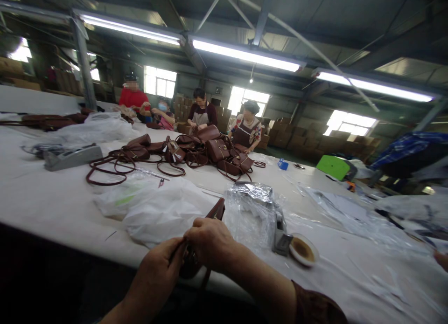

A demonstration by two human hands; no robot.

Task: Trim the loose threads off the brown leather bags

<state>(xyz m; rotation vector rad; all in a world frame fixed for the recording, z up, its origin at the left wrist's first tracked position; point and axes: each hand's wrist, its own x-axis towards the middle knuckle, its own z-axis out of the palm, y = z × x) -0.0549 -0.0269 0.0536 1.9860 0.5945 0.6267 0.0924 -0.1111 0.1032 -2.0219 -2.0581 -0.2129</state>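
A brown leather handbag is held at the table's near edge, mostly covered by my hands. My left hand is closed, its thumb and fingers pinching the bag's near side. Right against it, my right hand is curled over the bag's top, fingers closed. The exact part each hand grips is hidden. Just beyond lies a crumpled white plastic bag. To the right of my hands is a tape dispenser, partly under clear plastic wrap.
A roll of tape lies beside the dispenser. Several brown handbags with straps are heaped mid-table. A grey dispenser stands at left, a green board at right. Several people work across the white table. Another person's hand shows at far right.
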